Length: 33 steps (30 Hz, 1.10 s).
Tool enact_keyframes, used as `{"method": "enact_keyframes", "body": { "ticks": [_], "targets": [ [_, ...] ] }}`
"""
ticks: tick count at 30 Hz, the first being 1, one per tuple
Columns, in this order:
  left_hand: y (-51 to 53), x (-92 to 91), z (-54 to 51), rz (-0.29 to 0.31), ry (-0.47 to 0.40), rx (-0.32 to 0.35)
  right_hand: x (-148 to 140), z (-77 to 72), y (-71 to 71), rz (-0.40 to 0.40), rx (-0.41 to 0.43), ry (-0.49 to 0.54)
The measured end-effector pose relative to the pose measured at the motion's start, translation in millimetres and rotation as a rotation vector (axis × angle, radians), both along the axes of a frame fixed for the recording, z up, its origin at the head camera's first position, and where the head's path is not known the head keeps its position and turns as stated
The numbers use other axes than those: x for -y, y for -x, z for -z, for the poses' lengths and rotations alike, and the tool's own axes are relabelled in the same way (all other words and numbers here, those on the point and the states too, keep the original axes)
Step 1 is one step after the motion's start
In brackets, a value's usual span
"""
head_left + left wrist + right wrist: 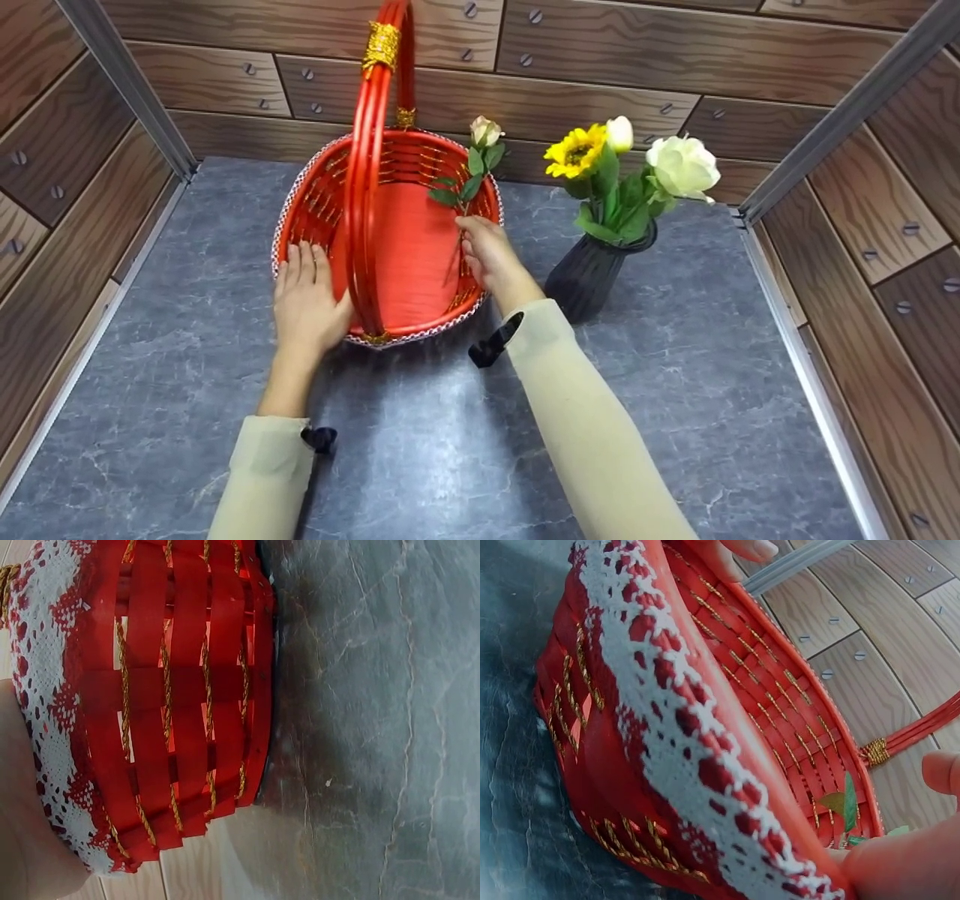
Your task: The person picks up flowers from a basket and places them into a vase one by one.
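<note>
A red woven basket (405, 247) with a tall arched handle (369, 150) and white lace trim (652, 690) stands on the grey marbled surface. My left hand (304, 304) rests over its front left rim, fingers lying fairly straight against the inside wall. In the left wrist view, part of that hand (30, 817) lies along the lace edge. My right hand (487, 255) pinches the stem of a pale pink rose (486, 132) at the basket's right side. The rose leans upright, its green leaves (471, 180) above my fingers and its lower stem inside the basket.
Right of the basket, a dark ribbed vase (585, 277) tilts in view, holding a sunflower (577, 152), a white bud (619, 135) and a white rose (682, 166). Wood-patterned panels (570, 97) with metal corner posts (840, 112) enclose the grey surface (705, 352).
</note>
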<state>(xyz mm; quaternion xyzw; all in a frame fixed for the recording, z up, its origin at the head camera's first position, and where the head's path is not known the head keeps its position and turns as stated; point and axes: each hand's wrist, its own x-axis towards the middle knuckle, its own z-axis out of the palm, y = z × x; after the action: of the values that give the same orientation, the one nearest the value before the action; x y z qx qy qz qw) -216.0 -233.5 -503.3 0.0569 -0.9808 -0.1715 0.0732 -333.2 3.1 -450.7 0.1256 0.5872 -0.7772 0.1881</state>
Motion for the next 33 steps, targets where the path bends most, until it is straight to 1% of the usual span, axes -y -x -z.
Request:
{"method": "enact_keyframes", "body": {
  "ticks": [4, 7, 11, 13, 18, 24, 30, 33],
  "targets": [
    [0.1, -0.8, 0.9, 0.001, -0.002, -0.024, 2.7, 4.9, 3.8, 0.012, 0.018, 0.027],
    [-0.1, -1.4, 1.1, -0.001, -0.008, -0.033, 4.8, 7.8, 5.3, 0.018, 0.036, 0.021],
    [0.0, -1.8, 0.7, 0.0, -0.011, -0.017, 7.3, 10.8, 7.0, 0.016, 0.049, 0.003],
    [0.2, -1.7, 0.1, 0.002, -0.009, -0.01, 8.5, 11.8, 8.4, 0.019, 0.048, 0.012],
    [1.1, -0.6, -0.9, -0.002, 0.007, -0.008, 11.2, 13.1, 12.0, 0.013, 0.05, 0.081],
    [0.9, -0.7, -0.6, -0.002, 0.004, 0.004, 10.3, 14.1, 13.0, -0.009, 0.08, 0.07],
    [0.4, -0.4, 0.2, -0.003, -0.002, -0.003, 12.8, 15.8, 12.2, 0.021, 0.082, 0.074],
    [0.6, -0.4, 0.2, -0.006, 0.001, -0.01, 14.5, 16.6, 12.7, 0.042, 0.069, 0.09]
  ]
}}
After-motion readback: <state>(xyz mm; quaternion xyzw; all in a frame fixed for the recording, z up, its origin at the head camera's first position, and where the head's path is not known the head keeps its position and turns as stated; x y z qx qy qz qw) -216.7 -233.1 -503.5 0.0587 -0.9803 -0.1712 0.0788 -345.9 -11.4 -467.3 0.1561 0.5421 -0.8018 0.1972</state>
